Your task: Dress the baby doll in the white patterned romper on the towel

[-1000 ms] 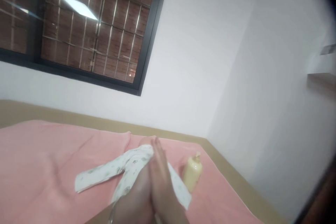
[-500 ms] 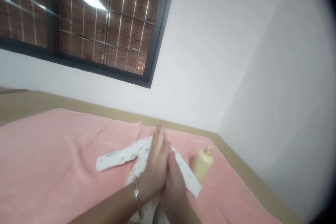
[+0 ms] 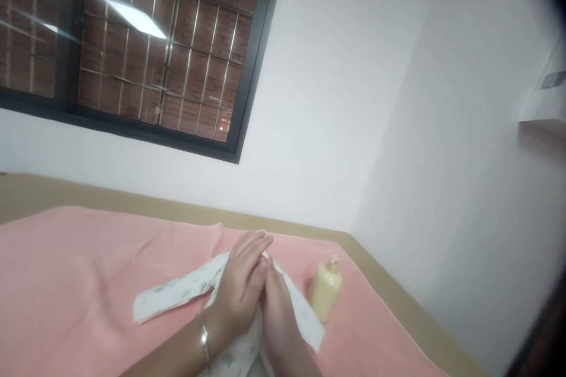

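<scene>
My left hand (image 3: 241, 283), with a silver bracelet (image 3: 204, 337) at its wrist, lies palm to palm against my right hand (image 3: 279, 315). The left fingers are stretched out and slant across the right ones, which they partly hide. Nothing shows between the palms. Beneath both hands a small white long-sleeved garment (image 3: 174, 299) with a faint green print is spread out, sleeves to either side, its middle mostly covered by my arms. Right of the hands stands a pale yellow pump bottle (image 3: 326, 294), close to the right sleeve (image 3: 305, 317).
A pink blanket (image 3: 110, 265) covers much of the tan padded surface (image 3: 145, 201), which ends at a white wall (image 3: 309, 129). A dark-framed window (image 3: 236, 123) with bars is at upper left. A white wall fixture (image 3: 546, 103) shows at far right.
My hands stay together, but the left fingers now tilt over the right instead of pointing straight forward. The view has turned slightly rightward and up, bringing the wall fixture into sight.
</scene>
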`<state>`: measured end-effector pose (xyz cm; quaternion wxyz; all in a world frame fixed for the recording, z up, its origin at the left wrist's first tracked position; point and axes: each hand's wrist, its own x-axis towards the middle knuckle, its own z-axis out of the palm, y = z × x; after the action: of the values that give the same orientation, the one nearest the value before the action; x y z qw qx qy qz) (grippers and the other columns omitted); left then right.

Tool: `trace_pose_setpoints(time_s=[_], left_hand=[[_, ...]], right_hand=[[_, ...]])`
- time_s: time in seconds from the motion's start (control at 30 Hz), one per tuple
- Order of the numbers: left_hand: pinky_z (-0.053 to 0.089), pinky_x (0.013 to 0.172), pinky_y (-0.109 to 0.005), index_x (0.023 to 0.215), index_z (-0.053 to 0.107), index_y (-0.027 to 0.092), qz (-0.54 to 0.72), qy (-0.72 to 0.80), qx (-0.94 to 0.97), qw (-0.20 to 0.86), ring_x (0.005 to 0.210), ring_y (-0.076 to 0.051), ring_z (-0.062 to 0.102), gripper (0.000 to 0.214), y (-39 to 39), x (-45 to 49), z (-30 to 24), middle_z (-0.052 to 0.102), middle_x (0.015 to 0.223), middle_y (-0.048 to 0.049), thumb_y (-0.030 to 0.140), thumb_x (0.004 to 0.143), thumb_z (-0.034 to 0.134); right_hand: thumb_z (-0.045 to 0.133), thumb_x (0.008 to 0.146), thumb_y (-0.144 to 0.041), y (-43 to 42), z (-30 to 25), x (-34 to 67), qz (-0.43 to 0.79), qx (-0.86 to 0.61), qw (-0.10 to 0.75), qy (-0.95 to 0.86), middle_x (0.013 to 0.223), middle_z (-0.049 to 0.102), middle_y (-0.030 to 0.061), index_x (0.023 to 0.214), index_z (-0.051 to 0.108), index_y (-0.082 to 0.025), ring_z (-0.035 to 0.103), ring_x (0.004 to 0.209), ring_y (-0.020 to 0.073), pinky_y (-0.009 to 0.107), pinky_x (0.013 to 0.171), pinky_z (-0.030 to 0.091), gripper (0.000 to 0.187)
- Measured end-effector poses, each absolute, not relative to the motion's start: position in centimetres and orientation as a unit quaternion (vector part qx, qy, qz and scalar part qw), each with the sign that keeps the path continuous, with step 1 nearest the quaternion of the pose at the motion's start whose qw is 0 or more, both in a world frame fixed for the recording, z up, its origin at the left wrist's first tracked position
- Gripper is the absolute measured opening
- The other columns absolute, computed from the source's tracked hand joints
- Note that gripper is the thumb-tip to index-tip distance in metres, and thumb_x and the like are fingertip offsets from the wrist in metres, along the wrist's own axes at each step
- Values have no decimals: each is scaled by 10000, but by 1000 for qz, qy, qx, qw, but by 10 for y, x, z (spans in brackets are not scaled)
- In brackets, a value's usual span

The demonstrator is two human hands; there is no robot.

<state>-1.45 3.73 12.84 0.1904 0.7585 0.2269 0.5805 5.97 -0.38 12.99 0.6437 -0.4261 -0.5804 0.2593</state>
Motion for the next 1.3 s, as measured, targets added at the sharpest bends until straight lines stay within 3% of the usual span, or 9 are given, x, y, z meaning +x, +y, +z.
trace_pose_setpoints(time_s=[0.17, 0.27, 0.37, 0.5, 0.67, 0.87, 1.07, 1.2, 1.3], left_hand=[[367, 1023, -419, 1368, 361, 228, 486, 265, 831, 48, 1205, -252, 443, 516, 69, -25, 62, 466, 1337, -69, 291, 867, 467], [393, 1011, -400, 1255, 492, 249, 404, 133, 896, -123, 1186, -232, 469, 418, 76, -37, 30, 535, 1270, -34, 204, 840, 490], [407, 1005, -382, 1200, 529, 198, 405, 67, 893, -184, 1188, -230, 464, 397, 77, -45, 27, 554, 1243, -59, 171, 806, 490], [455, 940, -398, 1061, 575, 162, 408, 29, 901, -140, 1068, -232, 545, 313, 79, -40, 38, 630, 1056, -101, 187, 782, 435], [493, 848, -365, 996, 583, 147, 470, 15, 868, -161, 979, -225, 573, 298, 84, -33, 26, 644, 977, -104, 178, 748, 421], [453, 902, -423, 953, 592, 160, 423, 83, 901, -36, 997, -233, 547, 259, 66, -35, 29, 618, 1016, -109, 155, 752, 428], [478, 829, -425, 979, 594, 166, 399, 78, 913, 42, 949, -240, 564, 284, 65, -34, 35, 617, 978, -106, 158, 755, 420], [473, 825, -439, 1007, 596, 171, 404, 91, 909, 50, 961, -256, 563, 320, 66, -33, 34, 621, 986, -103, 141, 730, 439], [469, 837, -435, 1038, 584, 170, 399, 93, 911, 55, 964, -249, 560, 351, 65, -33, 36, 617, 1003, -101, 132, 723, 437]], right_hand=[[392, 881, -400, 25, 113, 107, 142, -538, 615, -558, 1047, 641, 84, 1019, 649, -173, 580, 982, 210, 315, 842, 451, 369], [438, 840, -330, 49, 89, 132, 83, -603, 586, -535, 1121, 616, 103, 1079, 630, -139, 556, 1051, 221, 322, 883, 433, 361], [429, 817, -245, 68, 70, 134, 85, -587, 547, -591, 1089, 636, 86, 1054, 650, -154, 580, 1018, 201, 324, 901, 431, 337], [447, 779, -148, 92, 65, 109, 69, -503, 447, -736, 1102, 641, 16, 1003, 683, -245, 501, 1151, 161, 340, 1045, 287, 340], [481, 849, -239, 114, 65, 99, 63, -468, 343, -812, 1188, 593, -32, 1051, 655, -324, 460, 1188, 131, 343, 1083, 181, 279], [352, 926, -321, 112, 59, 112, 37, -522, 295, -799, 1332, 470, -4, 1198, 570, -284, 349, 1276, 143, 359, 1098, 138, 351], [250, 919, -513, 69, 85, 107, 118, -581, 127, -795, 1493, 93, 94, 1431, 224, -148, 17, 1369, 283, 468, 1092, 97, 630], [157, 951, -447, 61, 93, 97, 137, -484, 103, -858, 1483, 186, -20, 1373, 362, -258, 15, 1376, 214, 445, 1107, 21, 506], [127, 961, -404, 73, 90, 99, 121, -472, 130, -864, 1471, 222, -35, 1344, 406, -253, 52, 1375, 154, 406, 1111, -38, 498]])
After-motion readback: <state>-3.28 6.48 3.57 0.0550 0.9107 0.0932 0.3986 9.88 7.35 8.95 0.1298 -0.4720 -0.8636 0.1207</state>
